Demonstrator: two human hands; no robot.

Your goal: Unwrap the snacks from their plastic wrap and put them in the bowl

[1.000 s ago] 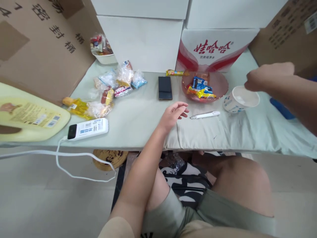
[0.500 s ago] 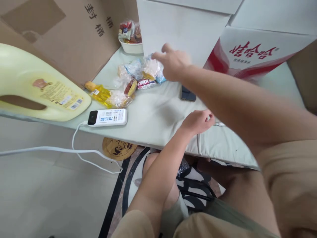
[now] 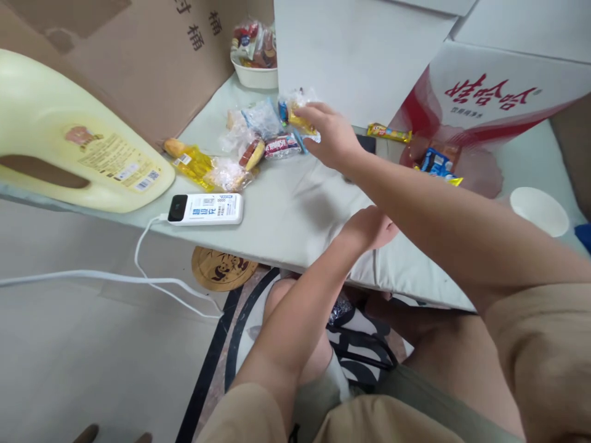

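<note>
My right hand [image 3: 333,134] reaches over the far side of the table, thumb and fingers about the near end of a yellow snack packet [image 3: 296,118] with clear wrapping. Beside it lie a pink-and-blue snack packet [image 3: 282,146], a clear-and-blue wrapper [image 3: 263,117] and a red-and-yellow snack [image 3: 252,155]. My left hand [image 3: 370,226] rests closed on the cloth near the front edge, its fingers curled and partly hidden; what is in them cannot be seen. A dark phone [image 3: 367,144] lies partly behind my right wrist.
To the left are a yellow jug [image 3: 111,141], a power bank [image 3: 207,209] with a white cable and a yellow packet [image 3: 194,167]. White boxes [image 3: 360,55] and a snack bowl [image 3: 256,76] stand behind. A pink plate [image 3: 484,175] with snacks and a white bowl [image 3: 540,211] lie right.
My right hand has come down onto the yellow snack packet, its fingers closing about it. My left hand stays in place. The view has shifted, showing the plate and bowl at right.
</note>
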